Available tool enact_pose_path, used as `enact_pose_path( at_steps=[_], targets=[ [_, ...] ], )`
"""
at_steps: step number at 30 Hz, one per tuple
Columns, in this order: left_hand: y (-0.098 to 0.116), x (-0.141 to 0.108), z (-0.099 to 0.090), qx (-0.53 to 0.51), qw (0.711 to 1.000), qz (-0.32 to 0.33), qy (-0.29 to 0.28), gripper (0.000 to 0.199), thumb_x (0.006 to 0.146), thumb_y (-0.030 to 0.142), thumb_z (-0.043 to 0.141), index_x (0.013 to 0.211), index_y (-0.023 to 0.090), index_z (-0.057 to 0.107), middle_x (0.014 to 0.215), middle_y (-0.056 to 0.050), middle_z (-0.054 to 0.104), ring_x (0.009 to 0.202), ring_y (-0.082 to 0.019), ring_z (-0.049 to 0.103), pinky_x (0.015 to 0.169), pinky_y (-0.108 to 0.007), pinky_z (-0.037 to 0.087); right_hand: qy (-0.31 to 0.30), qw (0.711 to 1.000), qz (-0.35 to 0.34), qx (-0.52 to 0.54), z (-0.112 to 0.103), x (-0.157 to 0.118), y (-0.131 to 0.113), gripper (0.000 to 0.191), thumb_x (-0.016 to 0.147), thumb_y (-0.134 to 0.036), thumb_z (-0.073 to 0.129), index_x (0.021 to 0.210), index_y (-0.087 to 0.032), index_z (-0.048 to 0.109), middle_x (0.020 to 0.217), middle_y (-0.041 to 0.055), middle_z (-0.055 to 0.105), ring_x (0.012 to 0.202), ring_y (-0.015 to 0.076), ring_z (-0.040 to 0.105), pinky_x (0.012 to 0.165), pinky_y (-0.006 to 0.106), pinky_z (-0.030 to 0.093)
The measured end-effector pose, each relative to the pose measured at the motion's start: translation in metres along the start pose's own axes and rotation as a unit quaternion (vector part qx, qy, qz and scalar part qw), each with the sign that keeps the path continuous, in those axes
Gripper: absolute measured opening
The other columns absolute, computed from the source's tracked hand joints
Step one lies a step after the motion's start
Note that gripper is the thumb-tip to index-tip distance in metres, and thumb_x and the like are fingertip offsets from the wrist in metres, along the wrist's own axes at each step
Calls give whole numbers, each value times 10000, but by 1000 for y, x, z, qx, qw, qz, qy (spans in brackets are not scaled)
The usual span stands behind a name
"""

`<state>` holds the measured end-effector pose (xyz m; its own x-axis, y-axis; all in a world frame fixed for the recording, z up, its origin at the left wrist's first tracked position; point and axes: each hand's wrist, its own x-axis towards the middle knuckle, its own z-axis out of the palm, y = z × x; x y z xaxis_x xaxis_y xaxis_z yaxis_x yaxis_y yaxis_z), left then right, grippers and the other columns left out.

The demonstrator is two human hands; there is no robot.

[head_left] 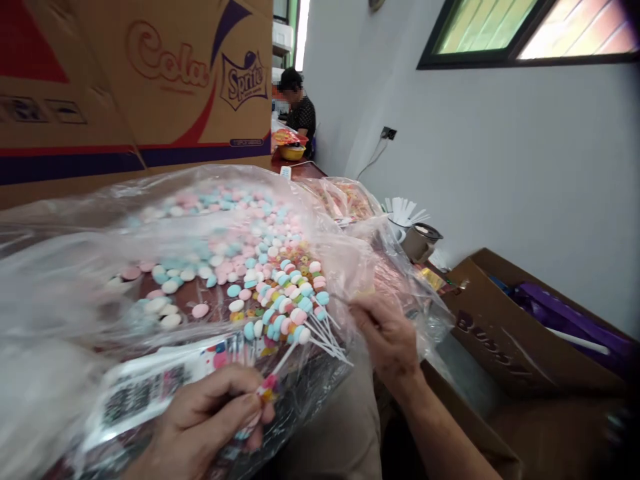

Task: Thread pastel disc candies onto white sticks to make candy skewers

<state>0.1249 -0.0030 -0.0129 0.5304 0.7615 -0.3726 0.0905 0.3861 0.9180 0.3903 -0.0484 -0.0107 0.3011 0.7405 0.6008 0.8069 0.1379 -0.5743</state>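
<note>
My left hand [215,413], at the bottom, is closed round a candy skewer [270,387] whose white stick points up and right. Colourful pieces show at its fingertips. My right hand [385,333] is closed on the edge of a clear plastic bag [350,267], right of the finished-looking skewers. Those candy skewers [293,297] lie in a pile between the hands, white sticks toward the lower right. Loose pink, blue and white candies [230,233] spread behind them in the bag. A printed packet [145,393] lies beside my left hand.
A large Cola and Sprite carton [150,87] stands at the back left. A mug of white sticks [400,227] and a lidded grey cup [421,241] are at the right. An open brown box [505,340] sits at the lower right. A person [300,113] sits in the background.
</note>
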Motion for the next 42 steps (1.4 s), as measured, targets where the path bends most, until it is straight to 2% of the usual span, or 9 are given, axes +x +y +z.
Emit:
enact_pose_path(
  at_steps=[6,11,16,20,24,28,33,37,42],
  targets=[
    [12,12,12,-153,986,46,-53,333,718,431,808,651,154,637,574,-21,673,445,-103,568,440,-184,436,-130,971,-42,198,60,-25,-63,172,890,-98,553,785,-191,652,705,-22,596,648,97,575,619,168,448],
    [4,15,7,-196,980,21,7,357,684,415,830,759,166,585,601,-14,692,426,-115,593,395,-175,430,-183,956,-40,226,67,-21,-65,282,891,-81,558,630,-187,566,640,-42,493,610,84,502,585,168,393],
    [-1,16,9,-180,982,35,44,321,702,390,795,753,178,559,583,9,671,411,-108,578,383,-170,424,-224,950,-49,211,70,-22,-63,276,914,-71,564,665,-184,600,665,-35,564,634,83,543,626,174,412],
    [-2,20,9,-160,983,29,83,258,727,346,745,708,177,552,569,38,636,399,-95,559,378,-166,401,-144,967,-203,52,75,-27,-65,303,976,-95,451,732,-170,614,672,17,553,632,146,499,611,264,407],
    [0,27,7,-133,987,-3,87,218,724,320,707,688,184,541,502,58,576,381,-104,529,359,-180,384,-87,924,-370,-39,74,-26,-63,317,1012,-117,361,962,-108,674,768,80,624,748,214,507,688,351,419],
    [7,32,1,-79,995,-59,28,186,647,289,699,662,191,541,469,38,579,379,-117,521,341,-181,368,-132,890,-437,-10,72,-16,-54,336,1032,-128,333,986,-110,666,957,113,660,964,241,543,831,389,431],
    [15,31,-12,-8,987,-108,-119,77,640,215,654,700,187,615,579,5,669,417,-116,557,373,-185,401,-260,878,-401,35,68,-8,-46,381,1037,-125,286,836,-133,609,790,72,598,719,189,482,659,341,410],
    [16,30,-20,45,963,-127,-232,52,620,173,640,643,189,685,556,3,665,408,-143,570,391,-233,422,-289,842,-452,60,62,-6,-51,334,1054,-171,307,980,-154,632,1003,81,676,804,188,520,664,332,422],
    [18,26,-24,81,947,-154,-271,72,595,154,648,618,213,683,506,29,628,356,-119,486,346,-210,321,-339,812,-471,62,52,-6,-61,311,1051,-188,353,951,-152,646,912,63,671,779,184,520,659,331,424]
  ],
)
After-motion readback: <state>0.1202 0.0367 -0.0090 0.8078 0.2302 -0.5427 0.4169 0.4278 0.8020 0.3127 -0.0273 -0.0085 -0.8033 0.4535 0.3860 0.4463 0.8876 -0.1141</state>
